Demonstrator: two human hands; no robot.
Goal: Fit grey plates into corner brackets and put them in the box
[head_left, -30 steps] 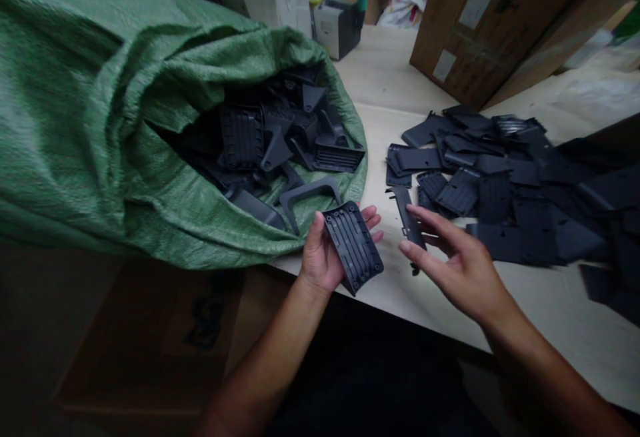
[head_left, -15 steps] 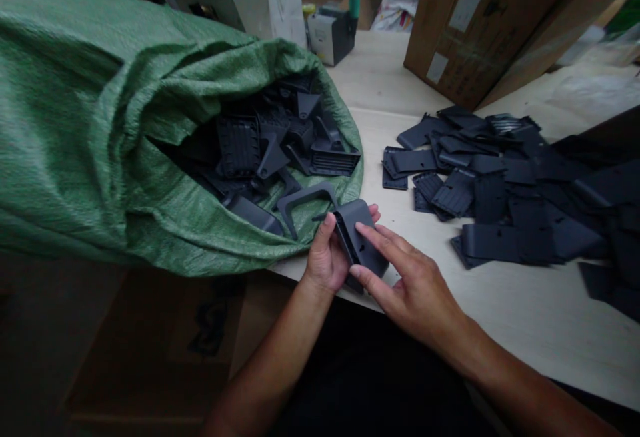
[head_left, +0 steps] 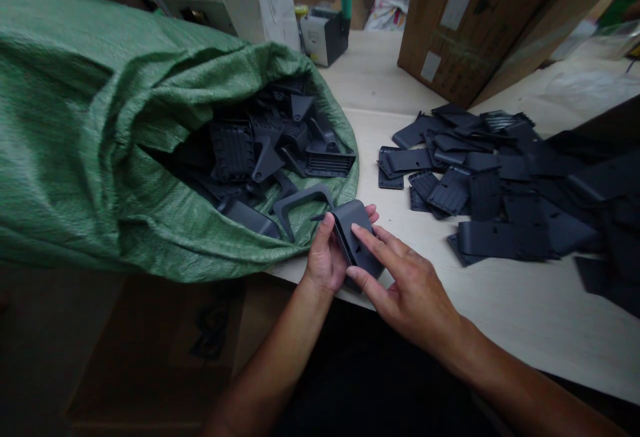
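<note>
The left hand [head_left: 325, 257] grasps the casing [head_left: 357, 240] from its left side and below, thumb on the edge and fingertips showing past the far side. The right hand [head_left: 410, 283] holds it too, thumb at the near left edge and fingers laid on the smooth upper face. The casing is over the near edge of the worktop [head_left: 500, 303], just beside the mouth of the green sack [head_left: 65, 130]. A bracket [head_left: 305, 193] lies at that mouth, close to the left thumb, with more black parts [head_left: 270, 150] deeper inside. Right of the mouth, a bare strip of worktop runs back between the sack and the pile [head_left: 485, 183]; more open surface lies between the pile and the near edge. Behind the pile stands a carton [head_left: 465, 30], and behind the sack mouth a small box [head_left: 325, 37] and a machine [head_left: 240, 7]. An open box [head_left: 165, 357] sits below the worktop, under the sack.
</note>
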